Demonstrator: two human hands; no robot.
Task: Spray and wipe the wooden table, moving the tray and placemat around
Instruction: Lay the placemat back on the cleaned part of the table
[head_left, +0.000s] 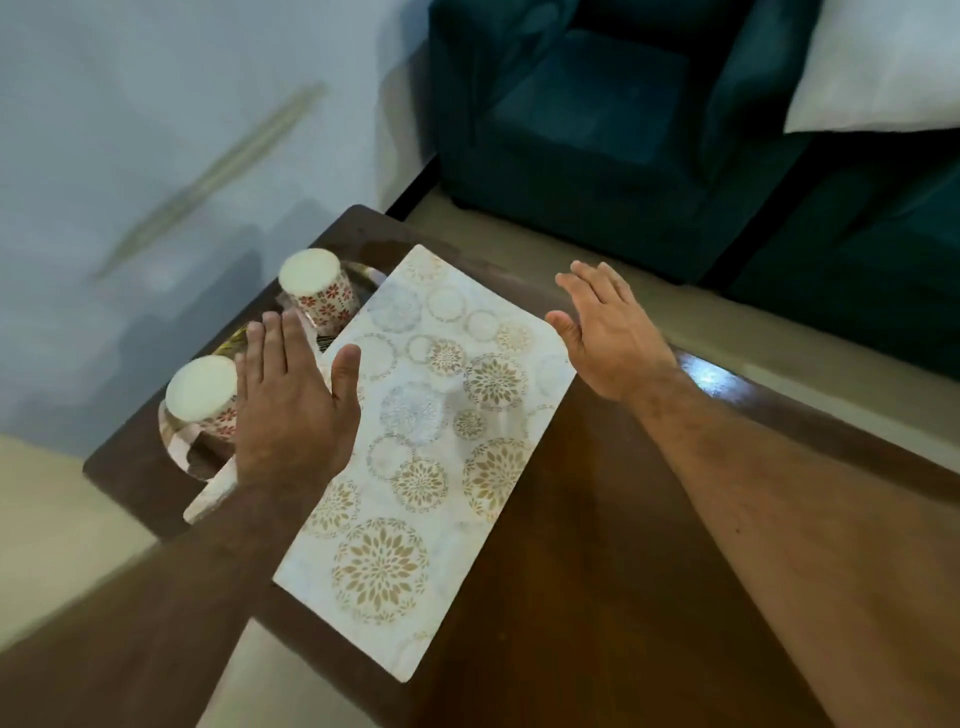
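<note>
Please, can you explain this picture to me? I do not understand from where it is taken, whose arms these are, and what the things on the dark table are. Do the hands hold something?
The one picture comes from a camera worn on a person's head, looking forward and down, so the two bare arms are that person's own. No machine is involved. The left hand and the right hand are both open, fingers spread, and hold nothing. They hover above a dark wooden table. On it lies a pale placemat with round flower patterns. Beside it, under the left hand, a shiny tray carries two patterned cups, seemingly upside down. Behind the table stands a teal armchair. No spray bottle or cloth is visible.
</note>
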